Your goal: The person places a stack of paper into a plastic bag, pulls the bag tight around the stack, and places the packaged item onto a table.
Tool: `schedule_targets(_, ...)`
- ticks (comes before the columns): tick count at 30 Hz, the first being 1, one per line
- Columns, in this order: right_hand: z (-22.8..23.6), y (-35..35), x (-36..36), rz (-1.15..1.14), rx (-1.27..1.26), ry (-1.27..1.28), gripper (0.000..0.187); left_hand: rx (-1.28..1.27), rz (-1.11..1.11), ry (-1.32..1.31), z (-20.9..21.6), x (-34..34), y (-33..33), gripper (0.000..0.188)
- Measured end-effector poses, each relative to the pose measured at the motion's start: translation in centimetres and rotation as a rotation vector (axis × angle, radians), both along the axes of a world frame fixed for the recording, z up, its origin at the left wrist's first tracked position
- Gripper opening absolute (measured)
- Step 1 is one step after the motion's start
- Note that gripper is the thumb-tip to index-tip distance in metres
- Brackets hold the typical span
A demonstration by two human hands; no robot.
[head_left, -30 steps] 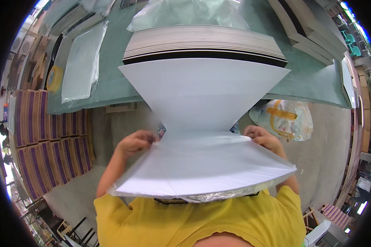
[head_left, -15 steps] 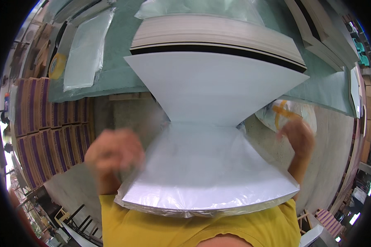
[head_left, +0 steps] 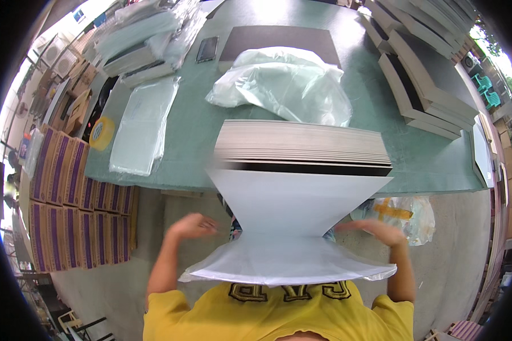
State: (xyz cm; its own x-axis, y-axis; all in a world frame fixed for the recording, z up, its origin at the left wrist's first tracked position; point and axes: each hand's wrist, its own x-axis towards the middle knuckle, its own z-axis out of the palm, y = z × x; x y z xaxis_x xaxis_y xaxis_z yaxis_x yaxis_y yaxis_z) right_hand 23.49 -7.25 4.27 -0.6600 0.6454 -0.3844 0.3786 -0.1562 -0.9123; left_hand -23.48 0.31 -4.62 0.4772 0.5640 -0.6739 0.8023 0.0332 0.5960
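A thick stack of pale sheets or boards [head_left: 301,145] sits at the near edge of the table, with a dark gap low in its front side. In front of it a smooth white panel [head_left: 298,193] slopes down toward me. Another white panel with clear plastic film round its edge [head_left: 290,264] rests against my chest, meeting the first at a narrow middle. My left hand [head_left: 193,226] is held in the air left of the panels, fingers stretched toward them. On the other side my right hand [head_left: 381,230] has its fingers extended flat, close to the panels' right edge. Neither hand holds anything.
The green table [head_left: 193,148] carries a crumpled clear bag [head_left: 290,82], a dark board [head_left: 279,40], a phone [head_left: 207,49], flat plastic sleeves [head_left: 145,125] and yellow tape [head_left: 102,133]. Board stacks [head_left: 432,85] stand right. Brown cartons [head_left: 79,233] are piled left; a taped plastic bundle [head_left: 401,216] lies below the table.
The view has tilted up, showing more of the table. Both hands have moved inward beside the panels, with fingers straighter. The film-edged panel looks more foreshortened against my chest.
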Motion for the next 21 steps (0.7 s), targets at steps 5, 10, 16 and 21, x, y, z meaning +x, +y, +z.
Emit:
schedule_targets(5, 14.6, -1.2, -8.2, 0.24, 0.638, -0.181, 0.045, 0.379, 0.539, -0.464, 10.4, -0.9, 7.7, 0.02)
schedule_targets(10, 12.9, 0.9, -6.8, -0.108, 0.964, -0.72, 0.026, 0.718, 0.509, -0.405, 9.4, 0.8, 18.0, 0.018)
schedule_targets(16, 13.0, 5.1, -6.4, -0.38, 0.86, -0.914, 0.033, 1.395, 0.649, -0.194, 1.5, 1.1, 35.3, 0.04)
schedule_targets(21, 12.1, 5.1, -6.5, -0.466, 0.836, -0.984, 0.029, 1.477, 0.549, 0.135, -0.4, 6.8, 41.8, 0.06)
